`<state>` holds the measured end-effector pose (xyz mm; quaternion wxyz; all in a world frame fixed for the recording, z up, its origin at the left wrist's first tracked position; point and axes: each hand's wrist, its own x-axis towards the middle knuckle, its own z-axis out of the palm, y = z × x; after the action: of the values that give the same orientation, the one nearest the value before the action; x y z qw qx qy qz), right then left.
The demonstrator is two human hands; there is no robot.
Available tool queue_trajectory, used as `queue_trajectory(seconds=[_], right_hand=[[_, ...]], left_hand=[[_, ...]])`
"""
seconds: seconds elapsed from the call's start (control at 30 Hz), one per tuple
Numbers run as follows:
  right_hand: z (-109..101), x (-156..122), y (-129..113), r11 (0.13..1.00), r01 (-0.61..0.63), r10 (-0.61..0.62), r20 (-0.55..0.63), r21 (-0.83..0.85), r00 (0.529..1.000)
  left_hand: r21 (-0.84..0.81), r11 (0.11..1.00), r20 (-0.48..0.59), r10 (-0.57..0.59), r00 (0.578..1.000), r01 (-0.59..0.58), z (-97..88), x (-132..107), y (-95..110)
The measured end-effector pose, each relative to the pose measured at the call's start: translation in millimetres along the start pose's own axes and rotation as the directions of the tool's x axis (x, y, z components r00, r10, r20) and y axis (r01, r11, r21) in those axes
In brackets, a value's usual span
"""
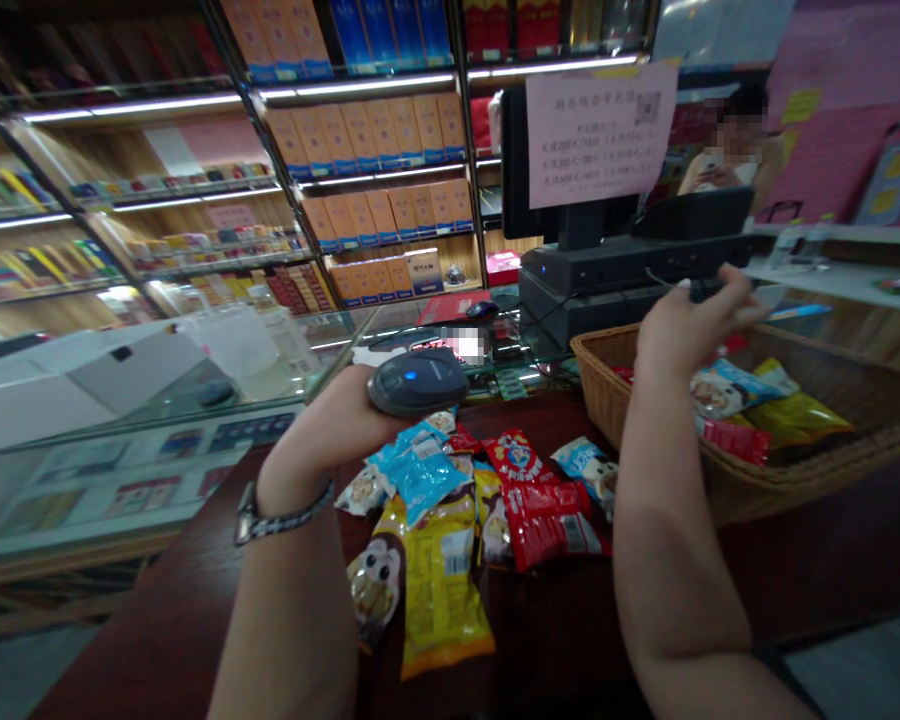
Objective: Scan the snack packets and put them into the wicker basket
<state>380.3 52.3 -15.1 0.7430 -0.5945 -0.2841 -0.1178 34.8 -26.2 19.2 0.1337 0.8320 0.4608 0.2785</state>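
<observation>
My left hand (345,415), with a watch on the wrist, grips a dark barcode scanner (418,382) that shows a small blue light. Just below it lies a pile of snack bags: a blue bag (424,470), a yellow bag (439,590) with a barcode facing up, and a red bag (544,510). A blue-and-white bag (586,470) rests at the pile's right side. Raised over the near left rim of a wicker basket (765,490), my right hand (690,320) has its fingers apart and nothing visible in them. Several more bags (765,400) lie inside the basket.
Behind the basket stands a black cash register (607,270), its monitor covered by a pink notice (600,135). A person (731,150) is beyond it. White boxes (75,380) sit on the glass counter (150,480) at left. Shelves of orange boxes (367,135) line the back.
</observation>
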Motion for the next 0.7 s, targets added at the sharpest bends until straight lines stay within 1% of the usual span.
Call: queue_trajectory(seconds=[0.07, 0.1, 0.13, 0.17, 0.2, 0.23, 0.27, 0.3, 0.33, 0.37, 0.4, 0.43, 0.47, 0.53, 0.63, 0.7], right_hand=[[5.5, -1.0, -0.5, 0.998, 0.050, -0.052, 0.066, 0.025, 0.996], [9.2, -3.1, -1.4, 0.997, 0.077, -0.080, 0.141, 0.029, 0.987], [13.5, -6.9, -2.5, 0.995, 0.097, -0.102, 0.252, 0.032, 0.962], [18.2, -12.6, -3.8, 0.994, 0.106, -0.110, 0.401, 0.032, 0.909], [23.2, -20.4, -5.0, 0.995, 0.099, -0.090, 0.579, 0.017, 0.810], [28.3, -30.1, -6.0, 0.997, 0.079, -0.034, 0.755, -0.023, 0.654], [33.2, -41.5, -6.9, 0.994, 0.065, 0.052, 0.891, -0.091, 0.450], [37.9, -54.0, -7.7, 0.980, 0.079, 0.163, 0.963, -0.184, 0.217], [42.1, -67.0, -8.5, 0.953, 0.136, 0.271, 0.963, -0.270, 0.014], [45.9, -80.1, -9.5, 0.919, 0.228, 0.355, 0.926, -0.321, -0.128], [49.2, -92.8, -10.7, 0.883, 0.335, 0.410, 0.889, -0.330, -0.206], [52.1, -104.7, -12.1, 0.844, 0.437, 0.444, 0.861, -0.309, -0.249], [54.7, -115.5, -13.5, 0.807, 0.524, 0.463, 0.843, -0.274, -0.273], [59.4, -133.6, -16.0, 0.744, 0.637, 0.484, 0.819, -0.201, -0.307], [66.5, -150.6, -15.0, 0.680, 0.713, 0.564, 0.742, -0.169, -0.362], [70.7, -154.6, -10.3, 0.659, 0.729, 0.616, 0.689, -0.185, -0.382]], left_hand=[[0.000, 1.000, 0.010, -0.006, 1.000, 0.006, -0.3, -0.1, -0.5], [-0.002, 1.000, 0.014, -0.011, 1.000, 0.011, -0.4, -0.1, -0.7], [-0.002, 1.000, 0.015, -0.015, 1.000, 0.015, -0.5, 0.0, -0.9], [0.000, 1.000, 0.016, -0.019, 1.000, 0.019, -0.5, 0.1, -1.1], [0.003, 1.000, 0.018, -0.024, 1.000, 0.024, -0.5, 0.2, -1.2], [0.008, 1.000, 0.019, -0.027, 0.999, 0.027, -0.3, 0.4, -1.1], [0.014, 1.000, 0.021, -0.029, 0.999, 0.028, -0.2, 0.5, -0.9], [0.018, 0.999, 0.023, -0.028, 0.999, 0.028, 0.0, 0.6, -0.6], [0.022, 0.999, 0.025, -0.029, 0.999, 0.028, 0.2, 0.7, -0.3], [0.024, 0.999, 0.029, -0.030, 0.999, 0.029, 0.4, 0.6, 0.1], [0.027, 0.999, 0.034, -0.033, 0.999, 0.033, 0.4, 0.4, 0.4], [0.031, 0.999, 0.037, -0.041, 0.998, 0.040, 0.4, 0.1, 0.7], [0.035, 0.998, 0.038, -0.049, 0.998, 0.048, 0.3, -0.3, 1.0], [0.042, 0.998, 0.037, -0.056, 0.998, 0.055, -0.2, -1.1, 1.7], [0.034, 0.998, 0.028, -0.053, 0.998, 0.052, -1.7, -2.2, 3.7], [0.017, 0.999, 0.010, -0.051, 0.999, 0.051, -2.7, -2.6, 5.5]])
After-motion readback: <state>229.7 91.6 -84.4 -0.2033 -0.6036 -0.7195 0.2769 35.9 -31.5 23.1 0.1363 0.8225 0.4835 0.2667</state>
